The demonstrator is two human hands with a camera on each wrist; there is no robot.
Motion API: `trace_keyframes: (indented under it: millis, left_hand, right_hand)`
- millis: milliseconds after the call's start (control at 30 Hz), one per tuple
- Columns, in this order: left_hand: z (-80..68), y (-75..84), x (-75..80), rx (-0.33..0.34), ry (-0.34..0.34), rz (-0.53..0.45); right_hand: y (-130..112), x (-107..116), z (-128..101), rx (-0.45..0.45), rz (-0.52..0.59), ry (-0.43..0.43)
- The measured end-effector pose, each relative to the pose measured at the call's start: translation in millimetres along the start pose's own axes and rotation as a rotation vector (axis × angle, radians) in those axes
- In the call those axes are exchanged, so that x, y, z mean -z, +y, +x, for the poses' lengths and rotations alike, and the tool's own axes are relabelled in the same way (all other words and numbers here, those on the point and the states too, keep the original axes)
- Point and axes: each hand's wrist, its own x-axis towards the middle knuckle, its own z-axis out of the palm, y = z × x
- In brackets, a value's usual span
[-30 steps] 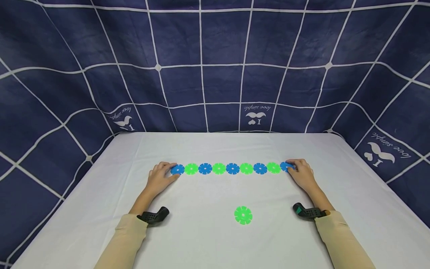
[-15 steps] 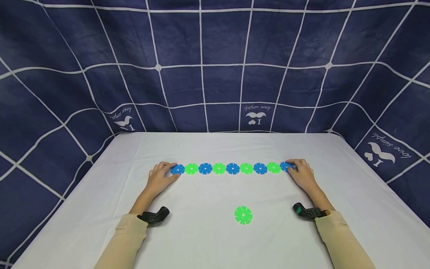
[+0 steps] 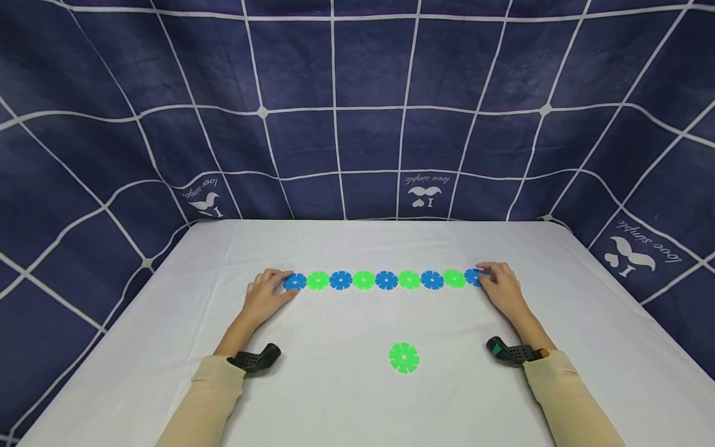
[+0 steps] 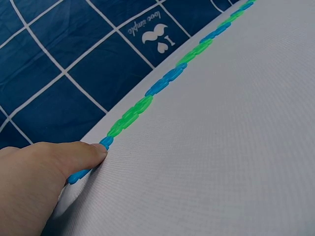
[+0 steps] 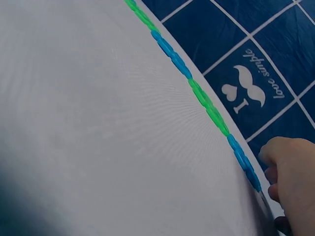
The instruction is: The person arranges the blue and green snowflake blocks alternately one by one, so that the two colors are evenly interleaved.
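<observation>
A straight row of notched interlocking discs, blue and green by turns, lies flat on the white cloth, edge to edge. My left hand [image 3: 265,297] holds the blue disc [image 3: 295,282] at the row's left end, thumb at its near edge and fingers at its far edge. The left wrist view shows the thumb covering part of that disc. Beside the blue disc [image 3: 473,277] at the right end is my right hand [image 3: 501,288], its fingers loosely bent. In the right wrist view this hand [image 5: 293,172] stands slightly apart from the end disc [image 5: 244,162].
A single green disc [image 3: 404,357] lies apart, nearer to me, between the forearms. The white cloth [image 3: 313,397] covers the table. A dark blue curtain [image 3: 368,143] with white lines closes off the back and sides.
The right end disc has shifted slightly left, and the right hand's fingers have come off it. The left hand and the lone green disc look unmoved.
</observation>
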Motion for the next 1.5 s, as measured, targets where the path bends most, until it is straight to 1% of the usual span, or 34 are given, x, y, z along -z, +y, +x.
trace_keyframes:
  millis: [200, 300, 400, 467, 667, 767, 867, 933, 1033, 1167, 1367, 1500]
  left_hand:
    - [-0.3, 0.0, 0.0, -0.005, 0.000, -0.008]
    - [0.1, 0.4, 0.3, -0.001, 0.000, -0.005]
    - [0.1, 0.1, 0.9, 0.000, -0.002, -0.001]
    - [0.0, -0.5, 1.3, -0.001, -0.001, 0.000]
    - [-0.1, -0.9, 0.8, -0.002, -0.006, -0.001]
    - [0.1, -0.6, 0.7, 0.001, -0.007, 0.002]
    - [0.1, 0.0, 0.9, 0.008, -0.008, 0.000]
    - [0.0, 0.5, 1.2, 0.009, -0.009, 0.004]
    - [0.0, 1.1, 1.5, 0.011, -0.010, 0.005]
    - [0.3, 1.5, 1.7, 0.011, -0.007, 0.003]
    - [-0.1, 1.8, 2.0, 0.007, -0.007, -0.002]
    - [-0.6, 1.7, 1.7, 0.000, -0.004, -0.006]
  right_hand:
    - [-12.7, -1.3, -1.5, 0.068, 0.044, 0.100]
    - [-22.5, -3.6, -3.3, 0.121, 0.069, 0.149]
    - [-32.9, -8.0, -6.1, 0.174, 0.120, 0.175]
    - [-39.6, -12.0, -8.3, 0.206, 0.142, 0.179]
    - [-59.4, -25.0, -19.1, 0.321, 0.174, 0.152]
    - [-67.6, -30.8, -24.9, 0.392, 0.225, 0.136]
    - [-73.5, -36.5, -30.1, 0.475, 0.287, 0.101]
    - [-77.3, -39.4, -33.9, 0.511, 0.311, 0.060]
    - [-82.4, -42.8, -39.6, 0.545, 0.297, -0.012]
    - [-89.0, -45.1, -46.4, 0.567, 0.269, -0.118]
    - [-95.0, -49.6, -56.7, 0.594, 0.301, -0.293]
    - [-99.4, -51.2, -63.3, 0.577, 0.299, -0.386]
